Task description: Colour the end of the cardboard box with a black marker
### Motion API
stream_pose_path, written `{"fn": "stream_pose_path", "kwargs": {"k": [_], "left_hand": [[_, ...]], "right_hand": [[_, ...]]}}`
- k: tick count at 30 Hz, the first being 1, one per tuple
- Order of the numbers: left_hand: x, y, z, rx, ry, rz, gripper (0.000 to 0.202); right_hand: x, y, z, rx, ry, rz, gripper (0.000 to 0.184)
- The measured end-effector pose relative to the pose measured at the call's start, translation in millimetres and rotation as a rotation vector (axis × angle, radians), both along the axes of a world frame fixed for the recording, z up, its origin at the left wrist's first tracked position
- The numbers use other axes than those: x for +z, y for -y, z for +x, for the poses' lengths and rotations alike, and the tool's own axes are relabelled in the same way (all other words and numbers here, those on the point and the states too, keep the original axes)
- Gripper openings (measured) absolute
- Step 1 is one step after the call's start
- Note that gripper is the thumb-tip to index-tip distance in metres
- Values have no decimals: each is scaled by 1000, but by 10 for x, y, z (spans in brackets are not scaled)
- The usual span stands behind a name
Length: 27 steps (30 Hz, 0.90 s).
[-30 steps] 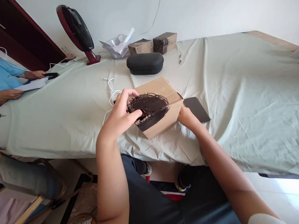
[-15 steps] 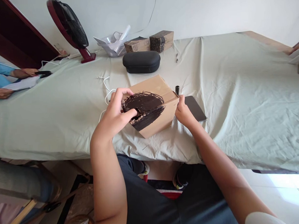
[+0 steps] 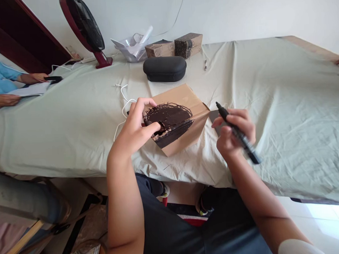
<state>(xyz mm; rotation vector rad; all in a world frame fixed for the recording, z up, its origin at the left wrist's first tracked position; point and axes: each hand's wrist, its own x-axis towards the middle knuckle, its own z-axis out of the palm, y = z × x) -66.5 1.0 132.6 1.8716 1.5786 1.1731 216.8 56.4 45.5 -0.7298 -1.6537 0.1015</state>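
A brown cardboard box [image 3: 185, 98] sits near the table's front edge, its top and front corner covered by a large black scribbled patch. My left hand [image 3: 137, 126] grips the box's left corner, thumb pressed on the black patch. My right hand [image 3: 233, 134] is off to the right of the box, closed around a black marker [image 3: 238, 134] whose tip points up and left toward the box. A dark flat tablet [image 3: 213, 116] lies behind my right hand, mostly hidden.
A pale green cloth [image 3: 282, 112] covers the table. Behind the box lie a black oval case [image 3: 164, 69], two small scribbled boxes [image 3: 173, 47], a clear plastic wrapper [image 3: 132, 48], a pen [image 3: 205, 64], a white cable [image 3: 122, 102] and a red fan [image 3: 85, 28]. Another person's hands [image 3: 31, 78] rest at the left.
My right hand came away from the box's right side and now holds the black marker up, clear of the box. The left hand keeps its grip on the box.
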Motion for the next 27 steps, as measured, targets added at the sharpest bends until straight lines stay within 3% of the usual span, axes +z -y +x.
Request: {"fn": "stream_pose_path", "kwargs": {"k": [2, 4, 6, 10, 16, 27], "left_hand": [[8, 5, 18, 7, -8, -17, 49], [17, 15, 39, 8, -11, -20, 50], [27, 29, 63, 0, -5, -11, 49], [40, 49, 97, 11, -5, -22, 48], [31, 51, 114, -1, 4, -7, 48], [48, 81, 183, 35, -52, 7, 47]], "right_hand": [[71, 124, -94, 70, -24, 341, 13], [111, 202, -229, 157, 39, 484, 7], [111, 243, -361, 220, 112, 477, 3], [51, 258, -505, 271, 113, 431, 12], [1, 240, -521, 214, 79, 433, 18], [-25, 373, -595, 303, 166, 443, 5]]}}
